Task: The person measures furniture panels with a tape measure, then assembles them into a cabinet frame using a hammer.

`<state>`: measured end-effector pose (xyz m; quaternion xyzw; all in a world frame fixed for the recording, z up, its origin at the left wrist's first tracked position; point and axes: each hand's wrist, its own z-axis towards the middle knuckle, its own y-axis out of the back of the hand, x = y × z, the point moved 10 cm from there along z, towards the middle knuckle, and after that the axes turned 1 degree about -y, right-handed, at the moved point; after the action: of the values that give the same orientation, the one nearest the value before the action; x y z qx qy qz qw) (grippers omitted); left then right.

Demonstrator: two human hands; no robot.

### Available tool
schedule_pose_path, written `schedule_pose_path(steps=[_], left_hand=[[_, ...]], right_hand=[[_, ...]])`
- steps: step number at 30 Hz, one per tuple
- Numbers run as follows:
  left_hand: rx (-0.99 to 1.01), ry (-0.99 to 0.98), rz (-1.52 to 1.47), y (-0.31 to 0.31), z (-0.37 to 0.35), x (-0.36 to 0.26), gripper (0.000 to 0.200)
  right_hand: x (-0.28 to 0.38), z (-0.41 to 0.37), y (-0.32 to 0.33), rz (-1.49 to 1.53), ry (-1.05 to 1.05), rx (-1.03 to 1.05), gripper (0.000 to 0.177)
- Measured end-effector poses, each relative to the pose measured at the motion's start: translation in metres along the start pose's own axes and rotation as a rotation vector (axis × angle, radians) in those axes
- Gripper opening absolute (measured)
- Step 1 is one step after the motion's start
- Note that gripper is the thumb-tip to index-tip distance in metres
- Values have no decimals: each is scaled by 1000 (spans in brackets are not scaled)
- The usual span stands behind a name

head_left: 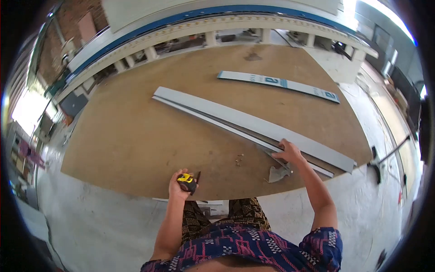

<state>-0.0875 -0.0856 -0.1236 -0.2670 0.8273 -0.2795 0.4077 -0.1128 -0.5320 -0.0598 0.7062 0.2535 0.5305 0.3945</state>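
Note:
My left hand [177, 186] is closed around a yellow and black tape measure [186, 181] just over the near table edge. A thin dark stick [198, 177], perhaps a pen, sticks up beside it in the same hand. My right hand [290, 153] lies across a narrow white strip [226, 126], thumb on its near side and fingers on its far side. A wider white-grey panel strip [253, 121] runs alongside, a dark gap between them. Under and near that hand is a grey metal tool [277, 174], resembling a combination square, its blade partly hidden.
Several small brass-coloured bits [239, 159] lie on the brown tabletop [122, 131]. Farther back rests a white board with teal print [276, 82]. A long machine with a blue rail [190, 16] spans the far side. A dark metal stand [376, 165] is at the right.

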Motion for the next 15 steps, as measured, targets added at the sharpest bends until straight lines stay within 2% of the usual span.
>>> schedule_pose_path(steps=[2,5,9,12,15], left_hand=[[50,19,14,-8,-3,2,29],[-5,12,73,-4,-1,2,29],[0,-9,121,2,6,1,30],[-14,-20,136,0,4,-1,30],[4,-10,134,0,3,-2,31]], right_hand=[[-12,6,-7,-4,29,-37,63],[-13,3,-7,-35,-60,35,66],[0,-8,2,23,-11,10,57],[5,-8,6,-1,67,-64,54],[0,-2,6,-14,50,-50,55]])
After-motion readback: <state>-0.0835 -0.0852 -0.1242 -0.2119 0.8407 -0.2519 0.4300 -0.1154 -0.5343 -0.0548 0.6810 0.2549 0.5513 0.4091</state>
